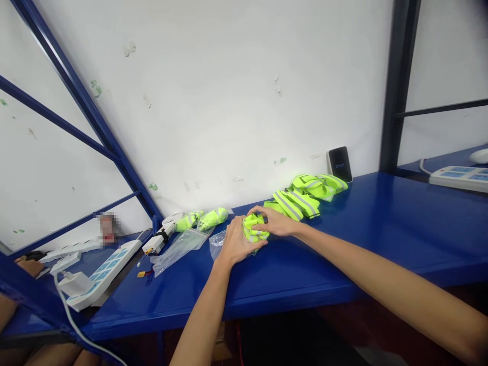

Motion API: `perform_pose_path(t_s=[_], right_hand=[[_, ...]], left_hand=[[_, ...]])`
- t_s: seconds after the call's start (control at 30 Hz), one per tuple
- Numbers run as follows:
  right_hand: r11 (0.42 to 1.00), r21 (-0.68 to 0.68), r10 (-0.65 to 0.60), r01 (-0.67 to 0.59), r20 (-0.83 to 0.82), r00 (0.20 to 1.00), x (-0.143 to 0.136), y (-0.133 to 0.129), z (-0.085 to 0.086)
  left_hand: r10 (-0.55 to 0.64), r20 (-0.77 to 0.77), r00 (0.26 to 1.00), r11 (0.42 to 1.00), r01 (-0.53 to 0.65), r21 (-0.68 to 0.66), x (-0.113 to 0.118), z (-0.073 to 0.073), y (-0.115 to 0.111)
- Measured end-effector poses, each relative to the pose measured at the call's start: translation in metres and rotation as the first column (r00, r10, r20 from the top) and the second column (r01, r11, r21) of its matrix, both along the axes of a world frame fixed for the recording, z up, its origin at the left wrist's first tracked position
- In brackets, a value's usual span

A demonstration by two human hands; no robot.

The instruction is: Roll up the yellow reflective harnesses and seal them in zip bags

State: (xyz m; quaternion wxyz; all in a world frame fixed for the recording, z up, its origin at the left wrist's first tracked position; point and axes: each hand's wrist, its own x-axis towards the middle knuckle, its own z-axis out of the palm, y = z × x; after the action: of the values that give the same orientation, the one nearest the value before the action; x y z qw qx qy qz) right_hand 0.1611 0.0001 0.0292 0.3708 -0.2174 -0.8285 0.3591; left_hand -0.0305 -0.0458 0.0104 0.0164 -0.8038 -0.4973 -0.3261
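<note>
**Yellow-green bundle (251,227) was clasped between two hands**

The rolled, pale-striped fabric was held over the front-middle part of a glossy blue tabletop (366,223). It was clamped from both sides, by the left hand (234,243) at its near left and by the right hand (277,222) at its right, the two being set close together. Its folded face was turned upward and toward the camera; its long axis could not be told, as the sides were covered by fingers. A clear bag (216,245) was seen just beside the left hand.

To the left, two packed bundles (212,218) were laid near the wall (229,91), behind a flat plastic sleeve (179,250), with a white battery pack (160,238) angled alongside. To the right, striped fabric (310,193) was heaped in front of a dark-screened device (339,163), which was propped upright. The white wall was marked by chips and scuffs, and was flanked by a blue metal frame (131,175) and a dark post (400,76).
</note>
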Motion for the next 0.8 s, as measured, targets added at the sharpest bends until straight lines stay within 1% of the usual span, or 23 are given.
perform_pose_path(t_s=[0.1,0.17,0.2,0.23,0.3,0.33,0.37,0.4,0.43,0.47,0.5,0.53,0.57,0.6,0.63,0.67,0.7,0.8], right_hand=[[1.0,-0.028,0.008,-0.008,0.027,1.0,-0.003,0.004,-0.004],[0.999,-0.047,-0.008,0.011,0.06,0.998,-0.009,0.003,-0.008],[0.998,-0.043,-0.048,0.051,0.069,0.996,-0.013,0.002,-0.011],[0.993,-0.03,-0.115,0.117,0.065,0.991,-0.019,-0.001,-0.014],[0.965,-0.004,-0.263,0.263,0.023,0.965,-0.029,-0.008,-0.018],[0.95,0.004,-0.311,0.311,-0.008,0.95,-0.033,-0.012,-0.019],[0.946,0.004,-0.323,0.323,-0.037,0.946,-0.034,-0.015,-0.019],[0.956,-0.011,-0.292,0.292,-0.054,0.955,-0.032,-0.016,-0.018],[0.975,-0.048,-0.219,0.217,-0.057,0.974,-0.028,-0.016,-0.015],[0.987,-0.114,-0.118,0.111,-0.052,0.992,-0.021,-0.015,-0.012],[0.978,-0.208,-0.006,-0.005,-0.052,0.999,-0.013,-0.012,-0.008],[0.938,-0.326,0.105,-0.118,-0.058,0.993,-0.005,-0.008,-0.005],[0.875,-0.441,0.19,-0.202,-0.071,0.979,0.002,-0.004,-0.002],[0.814,-0.525,0.24,-0.249,-0.087,0.967,0.008,0.0,0.0],[0.772,-0.576,0.263,-0.269,-0.096,0.96,0.011,0.003,0.0],[0.755,-0.595,0.268,-0.274,-0.101,0.958,0.012,0.005,0.0],[0.762,-0.588,0.259,-0.271,-0.107,0.96,0.01,0.006,-0.001],[0.839,-0.485,0.195,-0.248,-0.158,0.968,-0.004,0.002,-0.004]], left_hand=[[-0.026,-0.062,0.998,1.0,0.027,0.013,0.003,0.005,-0.002],[-0.056,-0.1,0.993,0.998,0.057,0.008,0.006,0.011,-0.003],[-0.074,-0.121,0.99,0.997,0.076,0.009,0.008,0.014,-0.003],[-0.093,-0.148,0.985,0.995,0.096,0.014,0.01,0.017,-0.003],[-0.119,-0.215,0.969,0.991,0.13,0.035,0.015,0.022,-0.003],[-0.125,-0.244,0.962,0.989,0.141,0.048,0.016,0.024,-0.003],[-0.131,-0.264,0.955,0.987,0.151,0.055,0.017,0.025,-0.003],[-0.138,-0.27,0.953,0.985,0.16,0.059,0.017,0.026,-0.003],[-0.148,-0.258,0.955,0.984,0.169,0.061,0.017,0.026,-0.003],[-0.161,-0.233,0.959,0.982,0.18,0.063,0.016,0.026,-0.004],[-0.174,-0.195,0.965,0.979,0.19,0.067,0.015,0.026,-0.004],[-0.183,-0.149,0.972,0.978,0.196,0.075,0.014,0.026,-0.006],[-0.188,-0.101,0.977,0.977,0.196,0.086,0.013,0.026,-0.007],[-0.189,-0.06,0.98,0.976,0.194,0.097,0.013,0.026,-0.009],[-0.19,-0.037,0.981,0.975,0.193,0.109,0.014,0.026,-0.011],[-0.191,-0.035,0.981,0.973,0.194,0.123,0.016,0.026,-0.014],[-0.189,-0.054,0.98,0.971,0.195,0.136,0.018,0.027,-0.015],[-0.144,-0.172,0.974,0.968,0.175,0.179,0.027,0.03,-0.019]])
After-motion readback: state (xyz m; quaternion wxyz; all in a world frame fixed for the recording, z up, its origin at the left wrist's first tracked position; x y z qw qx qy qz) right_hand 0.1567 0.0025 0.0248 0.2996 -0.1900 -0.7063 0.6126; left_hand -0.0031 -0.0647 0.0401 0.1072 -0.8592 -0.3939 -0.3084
